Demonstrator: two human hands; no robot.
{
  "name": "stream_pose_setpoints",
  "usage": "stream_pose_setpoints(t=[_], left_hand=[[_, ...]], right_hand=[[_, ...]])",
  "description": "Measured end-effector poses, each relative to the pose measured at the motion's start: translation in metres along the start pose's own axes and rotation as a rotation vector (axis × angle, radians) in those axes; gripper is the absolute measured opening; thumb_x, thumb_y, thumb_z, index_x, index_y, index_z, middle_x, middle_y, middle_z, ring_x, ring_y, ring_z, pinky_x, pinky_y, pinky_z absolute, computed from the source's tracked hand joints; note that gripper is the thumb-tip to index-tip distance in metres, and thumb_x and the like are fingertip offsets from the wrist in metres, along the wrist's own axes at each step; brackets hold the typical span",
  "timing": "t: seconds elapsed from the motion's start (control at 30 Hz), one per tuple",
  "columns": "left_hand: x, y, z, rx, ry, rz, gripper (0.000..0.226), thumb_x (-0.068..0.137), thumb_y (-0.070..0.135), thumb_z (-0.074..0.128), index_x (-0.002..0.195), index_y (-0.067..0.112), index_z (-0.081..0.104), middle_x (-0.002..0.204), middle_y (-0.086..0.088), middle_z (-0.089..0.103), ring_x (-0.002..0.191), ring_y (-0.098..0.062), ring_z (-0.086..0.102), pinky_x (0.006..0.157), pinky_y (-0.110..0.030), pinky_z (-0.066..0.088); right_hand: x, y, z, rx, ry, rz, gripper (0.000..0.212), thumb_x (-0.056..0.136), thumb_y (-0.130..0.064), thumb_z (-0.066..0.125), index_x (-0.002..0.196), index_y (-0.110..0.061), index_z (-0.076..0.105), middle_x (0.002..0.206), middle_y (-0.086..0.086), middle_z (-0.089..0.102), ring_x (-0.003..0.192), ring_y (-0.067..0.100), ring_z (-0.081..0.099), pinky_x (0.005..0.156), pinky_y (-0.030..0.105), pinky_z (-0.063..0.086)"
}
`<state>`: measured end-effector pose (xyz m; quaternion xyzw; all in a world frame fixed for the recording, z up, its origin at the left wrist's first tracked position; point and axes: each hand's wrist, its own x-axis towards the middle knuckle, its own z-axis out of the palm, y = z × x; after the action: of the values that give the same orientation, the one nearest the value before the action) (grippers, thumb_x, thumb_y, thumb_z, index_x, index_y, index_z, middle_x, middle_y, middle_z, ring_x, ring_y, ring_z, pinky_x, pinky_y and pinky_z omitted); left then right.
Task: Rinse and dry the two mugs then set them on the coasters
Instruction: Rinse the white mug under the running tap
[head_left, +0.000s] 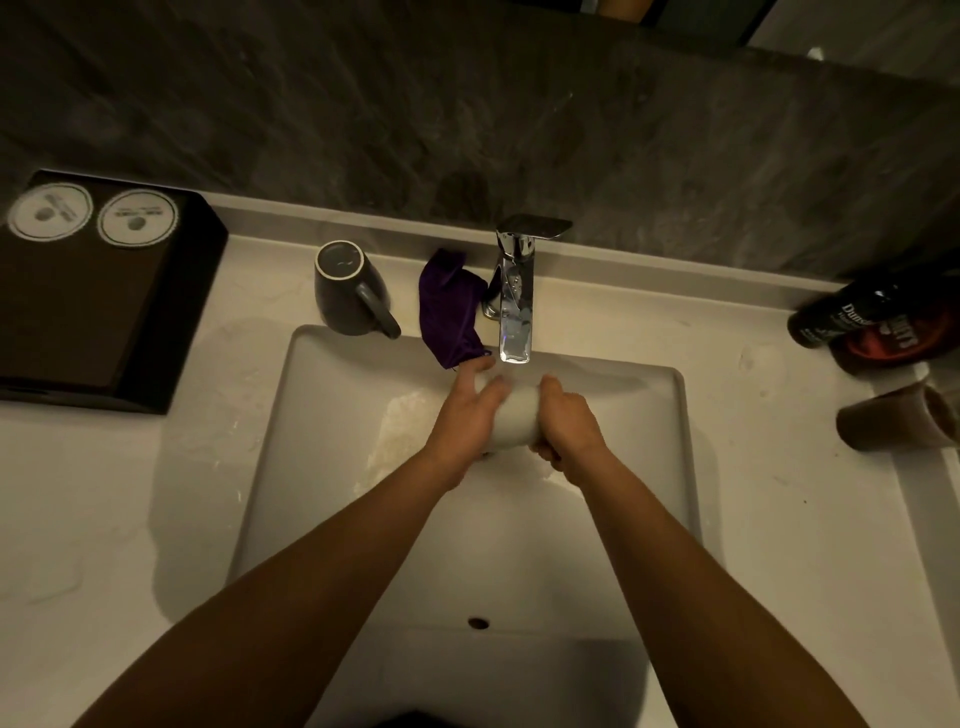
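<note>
I hold the white mug (511, 418) over the sink (332, 415), below the tap (515, 306), its long axis running toward me. My left hand (465, 415) wraps its left side; my right hand (566, 423) grips its right. The dark mug (345, 291) stands inverted on the counter (779, 519), nearer my left hand. The cloth (449, 306) lies beside the tap. The coasters (137, 215) sit far left. The white mug's handle and any water stream are hidden or blurred.

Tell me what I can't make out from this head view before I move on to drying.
- White mug: handle, rim and inside hidden by the left hand and right hand.
- Water flow from the faucet: too blurred to tell.
- Coasters on the black tray: print too blurred to read.
- Dark mug: upside down, inside hidden.
- Bottles: cut off by the right edge.
</note>
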<state>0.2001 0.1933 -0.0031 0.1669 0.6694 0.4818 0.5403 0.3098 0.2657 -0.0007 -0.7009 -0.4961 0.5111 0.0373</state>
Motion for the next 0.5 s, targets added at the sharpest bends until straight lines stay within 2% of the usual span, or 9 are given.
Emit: stream_pose_setpoints(t=[0.07, 0.13, 0.17, 0.23, 0.3, 0.33, 0.4, 0.5], left_hand=[[-0.001, -0.010, -0.004, 0.040, 0.000, 0.116, 0.041, 0.103, 0.030, 0.058, 0.143, 0.031, 0.048, 0.132, -0.003, 0.053, 0.109, -0.019, 0.057, 0.068, -0.024, 0.052], [0.002, -0.009, -0.004, 0.027, 0.060, 0.094, 0.031, 0.102, 0.029, 0.059, 0.133, 0.028, 0.054, 0.123, -0.002, 0.057, 0.105, -0.022, 0.059, 0.069, -0.030, 0.051], [0.008, -0.006, -0.005, -0.019, 0.084, 0.010, 0.027, 0.101, 0.032, 0.060, 0.127, 0.027, 0.057, 0.120, -0.003, 0.060, 0.103, -0.024, 0.060, 0.071, -0.032, 0.052], [0.022, 0.003, -0.009, -0.165, 0.055, -0.294, 0.030, 0.096, 0.039, 0.065, 0.122, 0.023, 0.061, 0.121, -0.012, 0.066, 0.102, -0.031, 0.065, 0.078, -0.040, 0.055], [0.025, 0.015, -0.015, -0.263, -0.030, -0.574, 0.039, 0.089, 0.044, 0.070, 0.120, 0.023, 0.063, 0.119, -0.014, 0.069, 0.103, -0.037, 0.067, 0.086, -0.047, 0.054], [0.025, 0.016, -0.015, -0.267, -0.035, -0.603, 0.039, 0.088, 0.045, 0.070, 0.120, 0.023, 0.064, 0.118, -0.014, 0.070, 0.102, -0.037, 0.067, 0.087, -0.047, 0.054], [0.022, 0.013, -0.011, -0.285, 0.000, -0.488, 0.031, 0.093, 0.039, 0.067, 0.119, 0.021, 0.064, 0.116, -0.014, 0.070, 0.095, -0.033, 0.067, 0.080, -0.042, 0.055], [0.005, 0.001, -0.006, -0.192, 0.044, -0.071, 0.028, 0.102, 0.028, 0.059, 0.130, 0.023, 0.060, 0.123, -0.008, 0.065, 0.097, -0.021, 0.065, 0.076, -0.033, 0.054]], right_hand=[[-0.003, -0.008, -0.005, 0.021, -0.099, 0.096, 0.050, 0.103, -0.049, 0.028, 0.096, -0.009, 0.058, 0.072, 0.013, 0.059, 0.050, 0.023, 0.054, 0.038, 0.017, 0.035], [-0.003, -0.009, -0.002, -0.083, -0.095, 0.020, 0.058, 0.102, -0.054, 0.025, 0.090, -0.009, 0.060, 0.071, 0.014, 0.061, 0.051, 0.025, 0.055, 0.041, 0.020, 0.037], [-0.002, -0.006, 0.000, -0.156, -0.056, -0.078, 0.063, 0.101, -0.058, 0.024, 0.088, -0.010, 0.062, 0.074, 0.015, 0.064, 0.057, 0.028, 0.059, 0.048, 0.025, 0.042], [-0.004, 0.002, 0.005, -0.175, 0.025, -0.286, 0.060, 0.101, -0.059, 0.027, 0.092, -0.012, 0.064, 0.090, 0.014, 0.069, 0.078, 0.030, 0.064, 0.067, 0.033, 0.047], [-0.010, 0.009, 0.005, -0.106, 0.064, -0.409, 0.048, 0.104, -0.053, 0.035, 0.100, -0.013, 0.062, 0.101, 0.012, 0.069, 0.091, 0.027, 0.064, 0.075, 0.034, 0.045], [-0.012, 0.010, 0.005, -0.090, 0.076, -0.436, 0.045, 0.105, -0.051, 0.036, 0.101, -0.014, 0.061, 0.102, 0.012, 0.069, 0.092, 0.026, 0.064, 0.075, 0.034, 0.044], [-0.011, 0.008, 0.006, -0.076, 0.088, -0.392, 0.046, 0.105, -0.049, 0.035, 0.097, -0.013, 0.062, 0.098, 0.013, 0.069, 0.084, 0.025, 0.064, 0.069, 0.032, 0.045], [-0.003, -0.005, 0.004, 0.041, -0.028, -0.073, 0.051, 0.102, -0.047, 0.033, 0.097, -0.006, 0.062, 0.078, 0.015, 0.063, 0.054, 0.025, 0.058, 0.050, 0.027, 0.041]])
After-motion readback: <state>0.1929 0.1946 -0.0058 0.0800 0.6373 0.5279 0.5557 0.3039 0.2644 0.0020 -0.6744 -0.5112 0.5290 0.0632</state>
